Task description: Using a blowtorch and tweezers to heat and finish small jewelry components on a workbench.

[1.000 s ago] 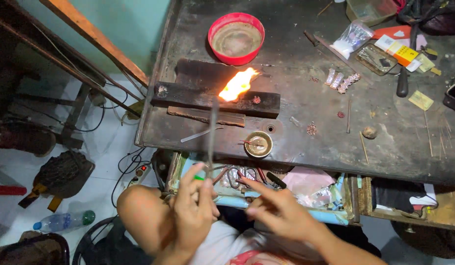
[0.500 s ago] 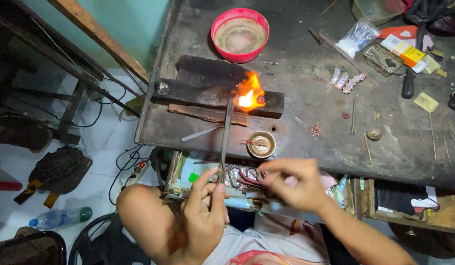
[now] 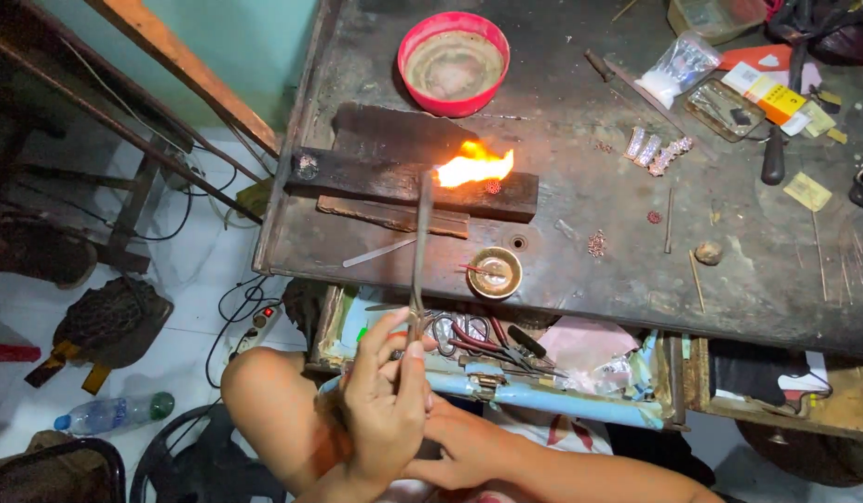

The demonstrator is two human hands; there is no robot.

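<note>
Holding a long thin torch [image 3: 419, 244] pinched in the left hand [image 3: 387, 402], fingers curled tight round its lower end down by the lap, with the tip pointing up at a charred wooden block [image 3: 408, 179] on the counter [image 3: 729, 289]. An orange flame [image 3: 475, 165] sits right at the tip and licks sideways over the block's top edge, beside a small round reddish piece [image 3: 493, 187] lying on the block.

The right hand [image 3: 469, 447] is tucked low under the left one, touching its wrist area. Honestly can't tell if it's gripping anything or how far it's closed, since the left hand covers most of it.

Other stuff around: a small brass dish [image 3: 494, 272] near the counter's front edge, just below the block, with a thin red stick lying in it. A red bowl [image 3: 453, 63] sits further back behind the block. An open drawer [image 3: 506, 373] below the counter has pliers with red handles [image 3: 478, 340] in it. Off to the right are some small silver pieces [image 3: 657, 149] and a plastic bag [image 3: 678, 67]. A plastic bottle [image 3: 113, 413] lies on the floor at left.
</note>
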